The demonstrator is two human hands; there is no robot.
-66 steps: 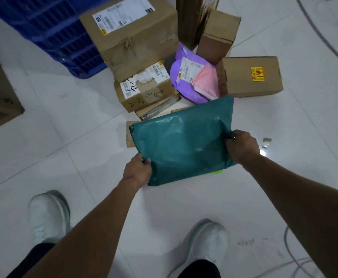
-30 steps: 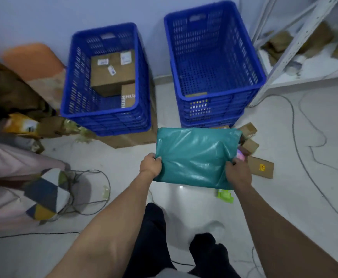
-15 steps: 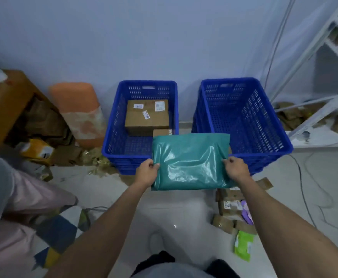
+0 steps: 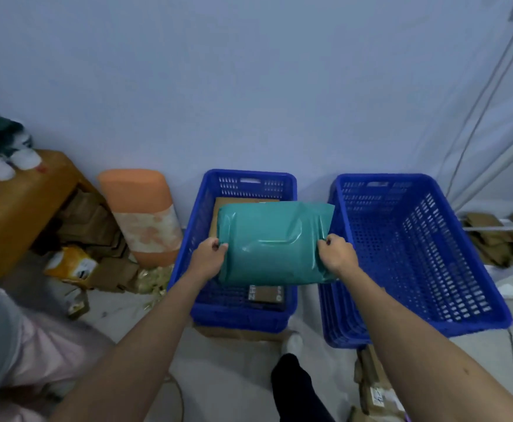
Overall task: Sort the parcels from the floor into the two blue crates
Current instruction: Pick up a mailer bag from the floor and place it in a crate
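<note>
Head view, crinkled teal mailer (image 4: 267, 239), slotted crate (image 4: 206, 309)

Teal parcel (image 4: 275, 242); blue crates (image 4: 425, 263); orange roll (image 4: 141, 214).

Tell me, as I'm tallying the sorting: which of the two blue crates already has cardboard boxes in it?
The left crate, beneath the held teal parcel: cardboard boxes show inside it. The right crate shows only bare blue mesh.

One head-worn wide-angle view.
Faces forward and down, close over left blue crate (image 4: 188, 236) and right blue crate (image 4: 450, 239); wall (image 4: 249, 86) behind them fills the upper half.
</note>
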